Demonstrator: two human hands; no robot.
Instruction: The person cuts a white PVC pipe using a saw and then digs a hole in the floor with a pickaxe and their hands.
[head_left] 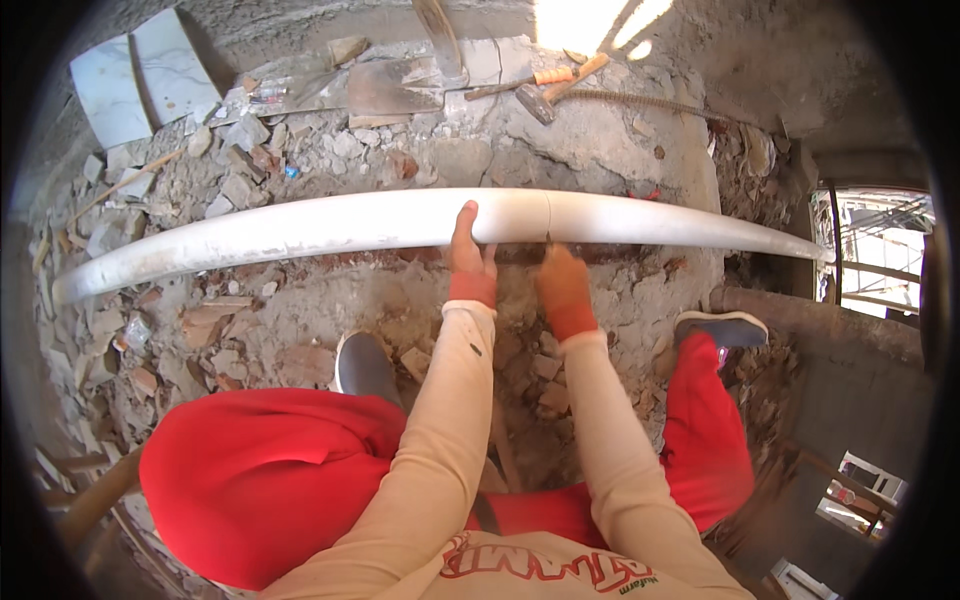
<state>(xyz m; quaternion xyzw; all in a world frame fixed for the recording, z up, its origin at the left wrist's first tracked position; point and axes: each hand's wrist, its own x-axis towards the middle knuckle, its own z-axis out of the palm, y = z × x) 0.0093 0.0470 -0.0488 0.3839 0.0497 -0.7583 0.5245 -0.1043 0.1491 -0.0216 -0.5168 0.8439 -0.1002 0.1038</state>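
Note:
A long white plastic pipe (330,228) lies crosswise in front of me over the rubble. My left hand (467,252) grips its near side, thumb up against the wall and fingers reaching underneath. A thin dark line runs around the pipe just right of that hand. At the lower end of this line, my right hand (565,285) is closed in a fist close to the pipe's near edge. It is slightly blurred, and whatever it may hold is hidden.
Broken bricks and stones cover the ground. Beyond the pipe lie a shovel (395,88), a hammer (560,88), an orange-handled tool (525,82) and a ribbed steel bar (650,101). Marble-patterned slabs (145,75) rest at far left. My shoes (368,365) stand on the rubble.

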